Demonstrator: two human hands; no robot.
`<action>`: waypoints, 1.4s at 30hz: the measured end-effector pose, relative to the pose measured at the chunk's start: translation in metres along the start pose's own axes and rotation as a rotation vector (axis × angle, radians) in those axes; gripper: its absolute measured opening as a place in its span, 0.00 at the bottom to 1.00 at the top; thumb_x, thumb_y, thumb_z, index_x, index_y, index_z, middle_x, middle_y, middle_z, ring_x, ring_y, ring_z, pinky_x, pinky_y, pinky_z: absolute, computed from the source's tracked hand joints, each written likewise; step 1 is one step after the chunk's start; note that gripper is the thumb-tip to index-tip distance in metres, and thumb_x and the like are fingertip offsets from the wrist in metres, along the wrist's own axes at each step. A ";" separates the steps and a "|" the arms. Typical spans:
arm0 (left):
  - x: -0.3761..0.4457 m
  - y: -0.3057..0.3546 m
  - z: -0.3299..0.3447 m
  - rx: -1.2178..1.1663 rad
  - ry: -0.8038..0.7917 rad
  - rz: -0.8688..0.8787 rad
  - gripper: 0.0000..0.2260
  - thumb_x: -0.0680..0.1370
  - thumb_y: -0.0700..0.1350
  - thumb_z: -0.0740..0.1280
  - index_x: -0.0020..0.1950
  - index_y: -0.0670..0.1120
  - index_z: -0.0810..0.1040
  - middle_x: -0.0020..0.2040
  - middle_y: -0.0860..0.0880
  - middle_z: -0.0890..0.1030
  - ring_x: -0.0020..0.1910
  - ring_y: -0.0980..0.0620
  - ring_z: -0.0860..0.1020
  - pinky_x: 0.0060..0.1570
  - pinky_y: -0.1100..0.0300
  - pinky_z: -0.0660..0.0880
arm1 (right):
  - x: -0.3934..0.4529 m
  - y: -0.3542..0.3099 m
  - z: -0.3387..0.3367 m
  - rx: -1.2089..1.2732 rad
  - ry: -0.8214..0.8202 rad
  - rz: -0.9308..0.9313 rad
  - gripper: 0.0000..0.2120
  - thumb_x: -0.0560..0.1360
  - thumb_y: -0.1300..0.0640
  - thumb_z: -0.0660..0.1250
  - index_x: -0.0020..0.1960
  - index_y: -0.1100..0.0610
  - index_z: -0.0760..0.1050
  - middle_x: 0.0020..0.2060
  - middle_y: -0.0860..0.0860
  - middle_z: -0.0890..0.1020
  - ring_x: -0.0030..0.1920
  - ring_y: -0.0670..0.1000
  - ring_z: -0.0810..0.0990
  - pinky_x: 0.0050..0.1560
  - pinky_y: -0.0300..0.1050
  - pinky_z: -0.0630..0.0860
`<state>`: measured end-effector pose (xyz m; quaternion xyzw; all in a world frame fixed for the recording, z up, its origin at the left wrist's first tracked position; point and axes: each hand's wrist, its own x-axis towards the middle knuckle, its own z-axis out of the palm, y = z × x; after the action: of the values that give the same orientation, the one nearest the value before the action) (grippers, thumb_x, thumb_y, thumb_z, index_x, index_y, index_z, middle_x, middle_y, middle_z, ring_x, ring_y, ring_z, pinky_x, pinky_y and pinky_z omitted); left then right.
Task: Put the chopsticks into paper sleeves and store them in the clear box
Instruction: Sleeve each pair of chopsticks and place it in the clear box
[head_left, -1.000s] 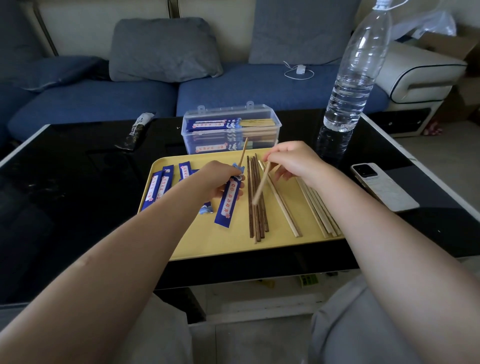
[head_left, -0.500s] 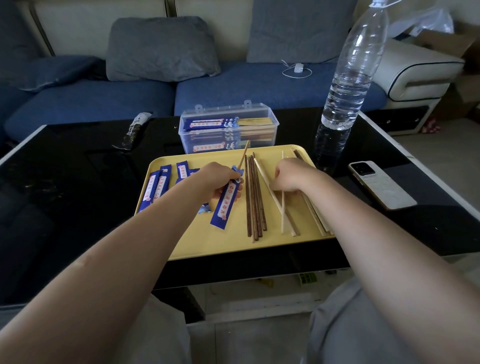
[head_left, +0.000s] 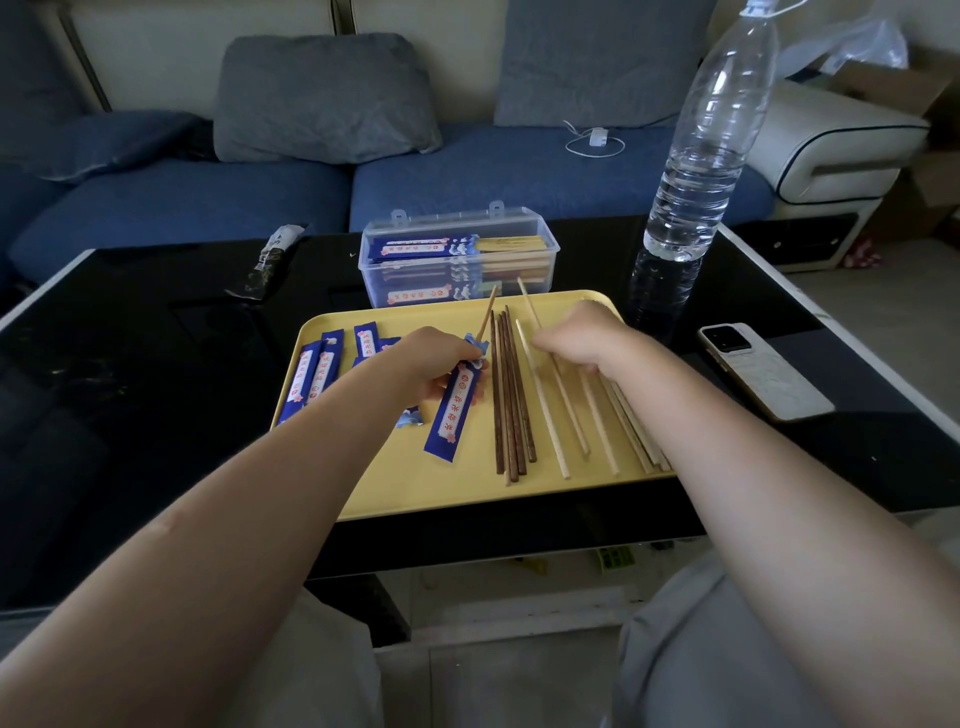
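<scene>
A: Left hand (head_left: 431, 364)?
B: Pinching a blue sleeve (head_left: 456, 408), one chopstick (head_left: 487, 319) poking out toward twelve o'clock; yellow tray (head_left: 415, 488) beneath.
A: Right hand (head_left: 582, 340)?
B: Curled round a pale chopstick (head_left: 527, 301); clear box (head_left: 460, 260) at twelve.

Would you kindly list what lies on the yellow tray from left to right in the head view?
Loose blue paper sleeves → left hand holding a blue sleeve → dark wooden chopsticks → right hand on pale bamboo chopsticks.
</scene>
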<state>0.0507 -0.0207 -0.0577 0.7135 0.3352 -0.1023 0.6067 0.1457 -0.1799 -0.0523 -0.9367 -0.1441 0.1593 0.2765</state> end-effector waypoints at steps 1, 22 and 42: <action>-0.001 0.000 -0.001 -0.015 0.000 0.000 0.08 0.80 0.41 0.68 0.57 0.40 0.76 0.55 0.41 0.81 0.48 0.47 0.81 0.38 0.55 0.80 | 0.001 0.002 -0.002 0.101 -0.001 -0.001 0.12 0.76 0.48 0.67 0.47 0.59 0.77 0.38 0.53 0.79 0.36 0.52 0.77 0.35 0.43 0.72; -0.011 0.007 0.001 -0.030 -0.010 0.037 0.07 0.81 0.42 0.63 0.56 0.41 0.76 0.43 0.44 0.84 0.33 0.49 0.82 0.36 0.58 0.79 | 0.002 0.002 -0.029 1.151 0.037 -0.142 0.10 0.85 0.57 0.60 0.52 0.61 0.77 0.32 0.54 0.81 0.26 0.48 0.71 0.25 0.39 0.63; -0.017 0.009 0.004 0.018 -0.085 0.162 0.11 0.81 0.46 0.61 0.54 0.39 0.75 0.38 0.43 0.83 0.30 0.49 0.78 0.36 0.56 0.77 | 0.000 -0.002 -0.023 0.945 0.191 -0.120 0.12 0.81 0.45 0.65 0.57 0.52 0.79 0.44 0.50 0.77 0.35 0.46 0.74 0.30 0.37 0.69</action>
<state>0.0444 -0.0303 -0.0425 0.7388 0.2495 -0.0863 0.6200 0.1543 -0.1887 -0.0327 -0.7090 -0.0834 0.1044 0.6924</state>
